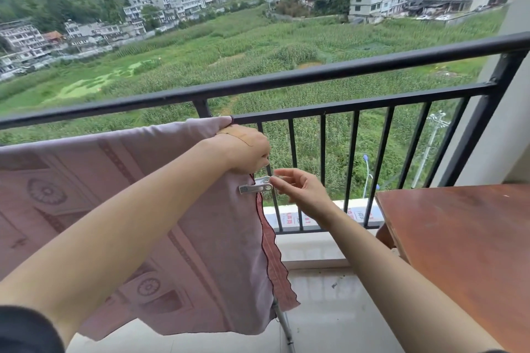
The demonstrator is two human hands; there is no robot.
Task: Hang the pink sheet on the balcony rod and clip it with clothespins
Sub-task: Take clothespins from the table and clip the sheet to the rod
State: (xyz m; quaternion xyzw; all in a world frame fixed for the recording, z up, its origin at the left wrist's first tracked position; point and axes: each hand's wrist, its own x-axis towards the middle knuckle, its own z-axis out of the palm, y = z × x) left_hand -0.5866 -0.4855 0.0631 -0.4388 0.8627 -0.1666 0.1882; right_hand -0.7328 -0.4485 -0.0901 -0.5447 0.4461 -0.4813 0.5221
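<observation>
One pink sheet [120, 209], one clothespin [256, 186], two hands, one table [464, 238]

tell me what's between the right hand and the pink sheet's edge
In the head view, a pale clothespin bridges them: its nose sits on the pink sheet, its tail at the right hand fingertips.

Pale pink sheet [160, 209] in front of me, darker rose medallions and banded borders woven through, a dark red stitched edge. Clothespin [256, 186] is white-grey. Railing [286, 82] black, table [464, 252] reddish-brown, my sleeve [25, 329] dark.
</observation>
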